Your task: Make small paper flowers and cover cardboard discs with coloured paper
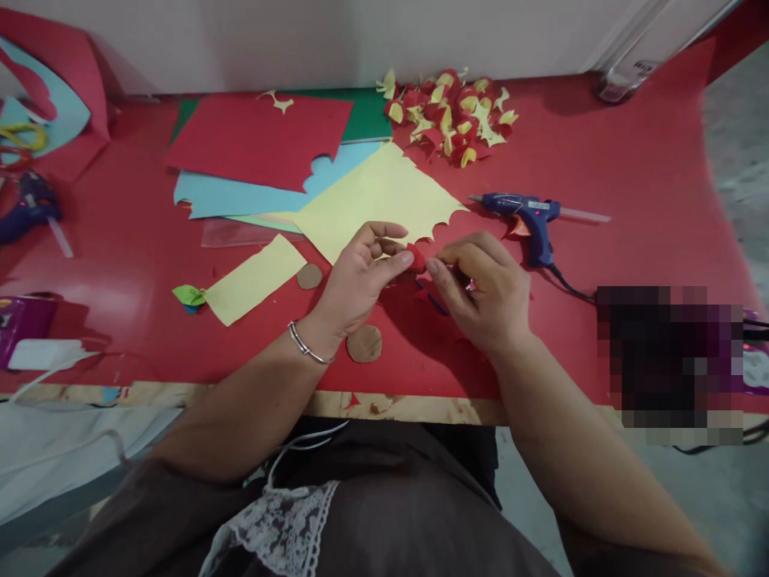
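Between my two hands, over the red-covered table, is a small curled red cut-out point(416, 258), like the sheets in colour and look. My left hand point(373, 260) pinches it between thumb and fingers. Close against its right edge, my right hand point(485, 284) has thumb and forefinger pressed together; whether they grip the cut-out or something smaller is hidden. Beneath my hands lies a yellow sheet point(376, 192) with scalloped cuts along one edge. Two round brown discs point(364, 344) lie near my left wrist. A dark blue stick-like thing point(438, 302) shows partly under my right hand.
A blue glue gun point(529, 212) with its stick and cord lies to the right. Red and yellow cut pieces point(453, 116) are heaped at the back. Red point(258, 136) and light blue sheets point(240, 191) overlap behind. Left are a yellow strip point(255, 279) and another glue gun point(33, 204).
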{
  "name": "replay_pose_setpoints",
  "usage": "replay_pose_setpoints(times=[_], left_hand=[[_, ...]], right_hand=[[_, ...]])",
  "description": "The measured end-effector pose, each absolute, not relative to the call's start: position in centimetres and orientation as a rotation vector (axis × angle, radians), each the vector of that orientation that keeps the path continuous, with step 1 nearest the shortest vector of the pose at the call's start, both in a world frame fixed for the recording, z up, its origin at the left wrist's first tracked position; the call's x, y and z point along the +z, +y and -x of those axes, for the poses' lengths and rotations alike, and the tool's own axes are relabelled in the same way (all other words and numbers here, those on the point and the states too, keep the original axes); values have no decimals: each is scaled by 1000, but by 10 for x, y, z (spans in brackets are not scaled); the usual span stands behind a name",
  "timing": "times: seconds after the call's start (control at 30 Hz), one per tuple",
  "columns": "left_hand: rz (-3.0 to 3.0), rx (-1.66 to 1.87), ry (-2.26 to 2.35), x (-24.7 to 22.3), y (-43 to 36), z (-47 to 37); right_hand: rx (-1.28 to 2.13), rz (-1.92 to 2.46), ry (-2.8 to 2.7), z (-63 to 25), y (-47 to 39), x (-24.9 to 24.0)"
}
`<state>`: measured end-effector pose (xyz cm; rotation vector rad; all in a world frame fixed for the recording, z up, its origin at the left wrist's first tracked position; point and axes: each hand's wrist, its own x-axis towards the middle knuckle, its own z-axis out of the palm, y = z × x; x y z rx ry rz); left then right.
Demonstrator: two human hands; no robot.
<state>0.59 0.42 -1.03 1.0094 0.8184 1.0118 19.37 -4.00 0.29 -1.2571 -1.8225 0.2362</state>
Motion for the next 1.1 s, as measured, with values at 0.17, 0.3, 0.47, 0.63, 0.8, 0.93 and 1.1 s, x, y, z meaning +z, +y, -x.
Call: replay_pose_setpoints(times=[0.17, 0.3, 0.47, 0.63, 0.8, 0.93, 1.1], left_hand=[[-984, 1020, 930, -1, 3, -8], [-971, 1030, 991, 1, 4, -7], [-958, 1062, 961, -1, 8, -4], [-979, 1050, 930, -4, 12, -1], [-1027, 984, 891, -5, 9, 0], [-1038, 974, 847, -4, 7, -2], [-1089, 959, 837, -3, 7, -1]], right_hand=[[252, 1376, -1776, -203, -41, 5], [300, 1356, -1845, -217, -36, 1], [430, 1368, -2105, -235, -34, 0], [364, 1392, -2086, -240, -37, 7], [327, 1397, -2003, -236, -38, 9], [352, 1361, -2027, -231, -38, 6], [413, 1381, -2055, -223, -40, 4]])
